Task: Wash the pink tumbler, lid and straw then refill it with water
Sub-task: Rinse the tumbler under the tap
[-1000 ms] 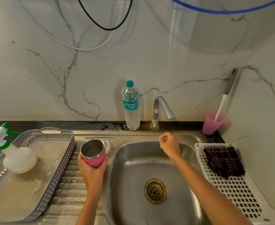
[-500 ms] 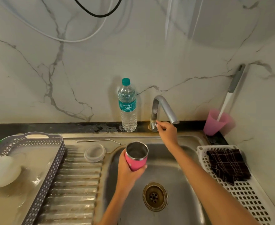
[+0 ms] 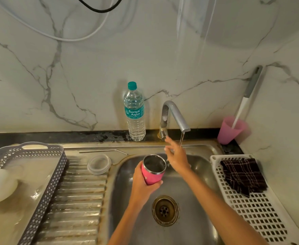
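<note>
Head view: the left hand (image 3: 141, 181) has its fingers curled round the pink tumbler (image 3: 153, 174), mouth up, over the sink (image 3: 198, 174). Just right of it, the right hand (image 3: 177, 158) is blurred, its fingers loosely spread beside the stream from the running tap (image 3: 175, 112). The lid (image 3: 99, 164) and straw (image 3: 102, 151) lie to the left on the drainboard (image 3: 78, 191).

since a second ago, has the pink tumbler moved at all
Yes. The pink tumbler, gripped by the left hand, went right: from over the drainboard by the lid to over the sink basin, near the tap.
</note>
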`<state>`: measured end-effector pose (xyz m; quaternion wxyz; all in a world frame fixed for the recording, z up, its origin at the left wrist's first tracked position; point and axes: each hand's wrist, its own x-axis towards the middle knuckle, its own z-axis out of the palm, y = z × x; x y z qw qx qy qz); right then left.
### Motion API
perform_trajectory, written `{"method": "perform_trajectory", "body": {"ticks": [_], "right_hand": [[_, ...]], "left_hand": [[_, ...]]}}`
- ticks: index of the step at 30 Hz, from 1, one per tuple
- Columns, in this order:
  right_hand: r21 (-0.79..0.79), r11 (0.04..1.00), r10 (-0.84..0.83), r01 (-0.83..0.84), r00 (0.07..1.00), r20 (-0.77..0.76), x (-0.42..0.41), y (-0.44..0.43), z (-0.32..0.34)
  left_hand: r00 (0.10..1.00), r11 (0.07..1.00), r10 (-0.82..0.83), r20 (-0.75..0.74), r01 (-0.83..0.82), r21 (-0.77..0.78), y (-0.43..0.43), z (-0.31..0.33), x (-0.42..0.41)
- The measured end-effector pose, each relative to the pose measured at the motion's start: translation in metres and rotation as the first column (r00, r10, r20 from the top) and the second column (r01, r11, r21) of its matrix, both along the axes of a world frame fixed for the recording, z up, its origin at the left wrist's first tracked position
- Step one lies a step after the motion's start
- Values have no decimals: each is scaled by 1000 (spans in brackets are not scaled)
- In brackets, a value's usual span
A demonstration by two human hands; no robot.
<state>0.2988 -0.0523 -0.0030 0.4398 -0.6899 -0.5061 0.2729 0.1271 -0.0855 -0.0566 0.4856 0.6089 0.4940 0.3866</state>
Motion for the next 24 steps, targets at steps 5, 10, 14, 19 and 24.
{"method": "perform_trajectory", "body": {"ticks": [5,10,14,19,24], "right_hand": [[-141,988,-78,68,995,-66,5,-29,-19],[-94,995,19,-29,994,-106,22,-13,19],[-209,957,205,-201,979,-7,36,7,45],[-308,913,327,-268,931,159,39,16,45],[-329,895,387,-300,890,242,44,19,38]], "left_hand": [[999,999,-35,-19,35,14,-1,-4,5],[998,998,-66,5,66,1,-2,-5,14],[996,996,-93,3,93,2,2,-9,18],[994,994,-108,2,108,9,8,-11,24],[992,992,-123,2,122,20,10,-14,29]]}}
